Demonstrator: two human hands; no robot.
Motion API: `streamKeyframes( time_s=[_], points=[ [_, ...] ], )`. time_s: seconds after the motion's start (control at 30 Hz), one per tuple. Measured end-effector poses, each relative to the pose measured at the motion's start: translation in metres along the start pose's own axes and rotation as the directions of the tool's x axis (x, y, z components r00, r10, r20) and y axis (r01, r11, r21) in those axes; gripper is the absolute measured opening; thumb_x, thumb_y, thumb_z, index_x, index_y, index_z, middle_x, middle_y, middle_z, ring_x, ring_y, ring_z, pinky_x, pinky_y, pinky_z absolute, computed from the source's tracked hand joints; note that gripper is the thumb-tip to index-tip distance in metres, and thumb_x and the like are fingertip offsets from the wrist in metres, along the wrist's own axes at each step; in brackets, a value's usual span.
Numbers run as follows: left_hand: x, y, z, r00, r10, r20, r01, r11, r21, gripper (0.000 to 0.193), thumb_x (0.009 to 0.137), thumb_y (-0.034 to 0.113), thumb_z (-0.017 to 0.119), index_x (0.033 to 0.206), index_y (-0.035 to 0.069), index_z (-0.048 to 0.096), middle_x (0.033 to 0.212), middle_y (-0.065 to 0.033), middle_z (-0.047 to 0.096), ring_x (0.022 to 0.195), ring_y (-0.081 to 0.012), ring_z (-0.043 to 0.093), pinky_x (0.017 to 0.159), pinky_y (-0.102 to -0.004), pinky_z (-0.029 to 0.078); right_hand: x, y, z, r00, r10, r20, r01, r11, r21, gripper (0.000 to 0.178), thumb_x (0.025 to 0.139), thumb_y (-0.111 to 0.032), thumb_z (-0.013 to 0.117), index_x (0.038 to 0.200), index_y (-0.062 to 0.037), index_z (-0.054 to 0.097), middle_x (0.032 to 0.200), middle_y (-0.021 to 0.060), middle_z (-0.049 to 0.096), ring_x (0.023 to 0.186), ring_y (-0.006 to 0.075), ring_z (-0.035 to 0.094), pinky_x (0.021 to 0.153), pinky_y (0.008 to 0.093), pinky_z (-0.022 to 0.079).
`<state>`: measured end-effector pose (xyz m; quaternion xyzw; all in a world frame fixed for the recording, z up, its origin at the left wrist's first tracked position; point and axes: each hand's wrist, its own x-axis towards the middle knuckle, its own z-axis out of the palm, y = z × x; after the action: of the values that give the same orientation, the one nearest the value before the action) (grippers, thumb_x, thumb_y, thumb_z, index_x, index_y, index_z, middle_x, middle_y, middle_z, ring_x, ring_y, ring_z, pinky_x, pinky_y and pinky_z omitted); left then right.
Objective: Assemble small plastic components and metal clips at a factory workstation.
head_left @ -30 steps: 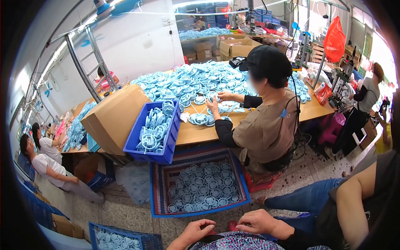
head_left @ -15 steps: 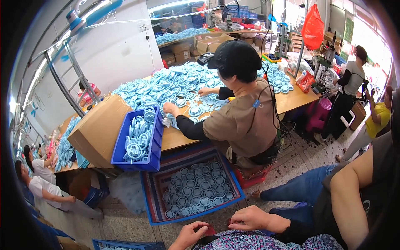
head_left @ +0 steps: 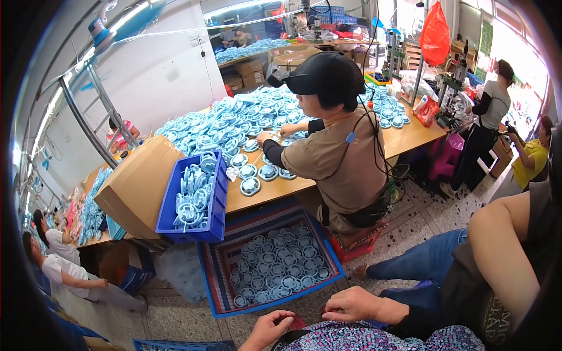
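Observation:
My left hand (head_left: 270,331) is at the lower edge, fingers curled, with a small piece of red (head_left: 298,322) at its fingertips. Close by, my right hand (head_left: 355,305) is closed, its dark-sleeved wrist coming from the right; a bit of red shows under its fingers too. What either hand grips is too small to make out. Both rest in front of a patterned garment (head_left: 374,338). Beyond them on the floor stands a blue-rimmed checked bin (head_left: 266,309) holding many round pale-blue plastic pieces (head_left: 281,263). Neither hand touches it.
A co-worker in a brown shirt (head_left: 345,152) sits at a wooden table (head_left: 240,202) heaped with light-blue pieces (head_left: 234,120). A blue crate (head_left: 219,205) and a cardboard box (head_left: 137,181) stand left. Another person's bare arm (head_left: 506,251) is close on my right.
The co-worker's left-side hand has moved right and back, and the head has turned. Several round pieces now show at the table's near edge. The bare arm beside me shifted; my hands stayed nearly still.

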<state>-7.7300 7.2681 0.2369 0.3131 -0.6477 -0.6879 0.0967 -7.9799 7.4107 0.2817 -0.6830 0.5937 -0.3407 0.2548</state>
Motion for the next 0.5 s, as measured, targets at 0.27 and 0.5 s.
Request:
streamKeyframes(
  time_s=[0.27,0.5],
  points=[
    [-0.0006,-0.0054,-0.002,1.0,0.009,-0.001,-0.01,0.999,-0.042,0.02,0.094,0.011,0.062,0.109,-0.002,0.064,0.094,-0.0042,0.068,0.084,-0.0106,0.062,0.075,-0.0254,0.053,0.0012,0.0004,0.0019,1.0,0.001,0.004,-0.001,1.0,0.006,0.029,0.089,-0.037,0.065,0.079,-0.0099,0.064,0.071,0.0066,0.064,0.067,0.0252,0.063,0.057,0.0358,0.049],
    [-0.0013,-0.0004,0.0017,1.0,0.001,0.009,-0.001,0.999,-0.053,0.02,0.094,0.011,0.062,0.109,-0.002,0.063,0.094,-0.0045,0.067,0.084,-0.0113,0.063,0.075,-0.0255,0.053,-0.0026,-0.0007,0.0009,1.0,0.013,0.003,-0.013,1.0,0.013,0.029,0.089,-0.037,0.065,0.079,-0.0106,0.064,0.07,0.0072,0.063,0.066,0.0262,0.063,0.056,0.0365,0.048]
  ],
)
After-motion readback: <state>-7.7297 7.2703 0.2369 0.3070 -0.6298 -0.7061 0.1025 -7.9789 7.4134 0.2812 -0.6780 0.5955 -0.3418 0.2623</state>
